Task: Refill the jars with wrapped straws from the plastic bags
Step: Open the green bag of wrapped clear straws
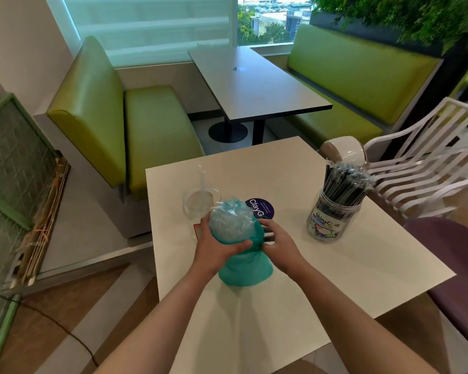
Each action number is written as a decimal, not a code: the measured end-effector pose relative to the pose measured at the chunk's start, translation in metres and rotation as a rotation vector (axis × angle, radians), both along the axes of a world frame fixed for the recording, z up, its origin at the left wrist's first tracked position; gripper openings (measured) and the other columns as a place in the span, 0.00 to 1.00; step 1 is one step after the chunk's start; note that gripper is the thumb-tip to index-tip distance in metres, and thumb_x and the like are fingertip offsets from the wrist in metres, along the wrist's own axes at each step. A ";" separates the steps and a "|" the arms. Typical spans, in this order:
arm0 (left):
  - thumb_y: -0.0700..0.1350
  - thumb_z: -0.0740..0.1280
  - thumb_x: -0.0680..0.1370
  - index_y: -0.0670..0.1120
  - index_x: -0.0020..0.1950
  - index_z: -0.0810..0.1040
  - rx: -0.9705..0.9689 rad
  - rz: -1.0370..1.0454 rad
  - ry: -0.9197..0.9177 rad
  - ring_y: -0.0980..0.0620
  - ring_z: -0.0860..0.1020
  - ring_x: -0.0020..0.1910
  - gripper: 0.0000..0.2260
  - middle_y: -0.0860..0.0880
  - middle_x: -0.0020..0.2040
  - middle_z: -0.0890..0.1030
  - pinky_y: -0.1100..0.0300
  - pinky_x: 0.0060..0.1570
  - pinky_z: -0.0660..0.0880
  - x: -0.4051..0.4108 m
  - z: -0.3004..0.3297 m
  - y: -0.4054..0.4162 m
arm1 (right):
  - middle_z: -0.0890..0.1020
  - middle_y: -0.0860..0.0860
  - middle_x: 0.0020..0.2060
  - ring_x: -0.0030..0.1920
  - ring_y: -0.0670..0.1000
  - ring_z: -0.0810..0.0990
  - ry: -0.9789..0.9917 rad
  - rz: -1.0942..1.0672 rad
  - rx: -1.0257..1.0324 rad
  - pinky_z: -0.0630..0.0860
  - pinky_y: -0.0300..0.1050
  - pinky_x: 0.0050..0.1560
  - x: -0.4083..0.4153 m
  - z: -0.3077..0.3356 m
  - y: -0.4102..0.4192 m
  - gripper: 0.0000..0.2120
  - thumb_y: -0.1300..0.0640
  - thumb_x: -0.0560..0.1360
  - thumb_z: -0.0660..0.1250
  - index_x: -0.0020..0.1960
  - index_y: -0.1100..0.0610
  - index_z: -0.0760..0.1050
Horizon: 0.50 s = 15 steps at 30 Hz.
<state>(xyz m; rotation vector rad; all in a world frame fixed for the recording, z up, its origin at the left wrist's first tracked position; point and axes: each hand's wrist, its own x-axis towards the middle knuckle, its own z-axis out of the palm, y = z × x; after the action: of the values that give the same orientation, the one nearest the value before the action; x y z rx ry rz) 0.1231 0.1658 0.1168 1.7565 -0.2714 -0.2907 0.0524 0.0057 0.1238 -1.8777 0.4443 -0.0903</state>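
Both forearms are reaching over the white tabletop (322, 265), where the left hand (216, 247) is curling its fingers (242, 245) round the upright teal bag (241, 255) of wrapped straws. Right hand (280, 238) is gripping its far side. Just beyond, the empty jar (197, 209) is waiting, nearer the left hand; the filled jar (333, 211) is standing well right.

White table (335, 265) with two jars (333, 211)

A white table (335, 265) carries a round purple sticker (262, 209). Beyond stand green benches (152, 125), a grey table (254, 85) and a white slatted chair (430, 157).
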 end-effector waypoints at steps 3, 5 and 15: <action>0.47 0.85 0.57 0.58 0.67 0.63 -0.006 0.064 -0.020 0.64 0.73 0.58 0.45 0.62 0.59 0.72 0.64 0.52 0.74 0.001 -0.003 0.021 | 0.79 0.51 0.58 0.53 0.48 0.79 0.003 -0.015 0.028 0.79 0.36 0.49 0.004 -0.004 0.018 0.23 0.70 0.74 0.62 0.66 0.55 0.74; 0.48 0.84 0.59 0.57 0.66 0.65 -0.002 0.095 -0.023 0.63 0.73 0.58 0.42 0.62 0.59 0.73 0.65 0.50 0.75 0.005 -0.002 0.035 | 0.80 0.53 0.58 0.55 0.50 0.80 0.005 -0.034 0.135 0.80 0.44 0.55 0.008 -0.007 0.029 0.21 0.68 0.74 0.60 0.65 0.56 0.75; 0.58 0.84 0.51 0.55 0.64 0.72 -0.005 0.082 0.042 0.53 0.78 0.58 0.44 0.55 0.58 0.80 0.52 0.53 0.80 0.058 0.005 0.123 | 0.77 0.52 0.47 0.47 0.54 0.80 -0.013 -0.086 0.124 0.81 0.41 0.43 0.049 0.000 0.116 0.14 0.67 0.77 0.62 0.55 0.50 0.73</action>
<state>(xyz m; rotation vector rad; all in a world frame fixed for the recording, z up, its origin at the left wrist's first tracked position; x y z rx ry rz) 0.1814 0.2890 0.1220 1.7500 -0.1694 -0.2679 0.1016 0.1215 0.1241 -1.7356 0.5105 -0.1288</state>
